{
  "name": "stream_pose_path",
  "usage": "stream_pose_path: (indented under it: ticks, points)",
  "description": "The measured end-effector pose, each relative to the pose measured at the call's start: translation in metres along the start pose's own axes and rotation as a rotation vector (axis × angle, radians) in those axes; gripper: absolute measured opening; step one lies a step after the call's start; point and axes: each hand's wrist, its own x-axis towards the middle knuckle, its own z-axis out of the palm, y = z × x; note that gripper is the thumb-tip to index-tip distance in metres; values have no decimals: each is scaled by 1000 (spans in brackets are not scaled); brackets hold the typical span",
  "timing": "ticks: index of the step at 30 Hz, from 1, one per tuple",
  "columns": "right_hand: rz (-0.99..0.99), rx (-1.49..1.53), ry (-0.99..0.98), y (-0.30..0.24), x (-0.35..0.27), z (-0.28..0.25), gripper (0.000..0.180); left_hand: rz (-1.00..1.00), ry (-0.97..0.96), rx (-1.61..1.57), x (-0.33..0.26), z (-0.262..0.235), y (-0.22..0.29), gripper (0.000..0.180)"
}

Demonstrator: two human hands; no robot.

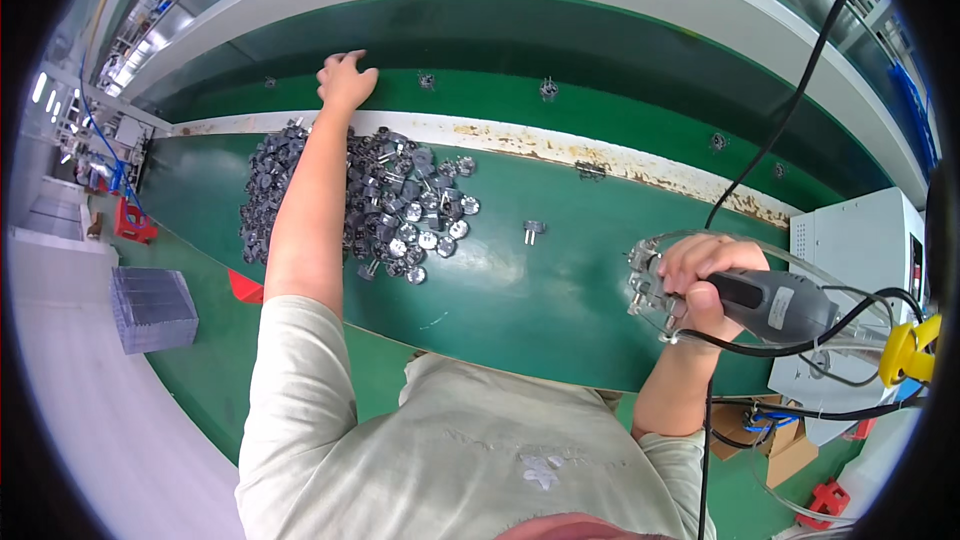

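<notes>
My left hand (347, 82) reaches over the white rail to the green belt beyond, its fingers apart. No thing shows in it, though its underside is hidden. My right hand (708, 275) is wrapped round a grey and black electric screwdriver (785, 305) with a clear fitting and metal pieces at its head. Beneath my left forearm spreads a big heap of small dark plug parts (385, 205), some showing pins or silvery faces. One single plug part (533, 231) lies on the green worktop between the heap and the screwdriver.
Several small parts (549, 89) sit spaced along the belt (480, 87). A worn white rail (520, 145) divides it from the worktop (480, 300). Black cables (800, 90) and clear tubing run near the screwdriver. A white machine (850, 240) stands right, by a yellow holder (908, 350).
</notes>
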Motion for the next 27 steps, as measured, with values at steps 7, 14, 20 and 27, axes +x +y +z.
stream_pose_path:
  ticks: [7,14,20,27]
  points:
    - [5,34,-58,6,-1,-3,36,-41,61,201,49,-8,-97,47]
    - [3,-7,-90,8,-1,-15,39,486,-238,-242,-4,-3,-3,36]
    - [-9,-92,-78,10,-1,-8,41,577,-280,-258,-30,-8,21,51]
    - [3,-170,-98,14,5,-3,40,584,-418,-333,-26,-6,32,57]
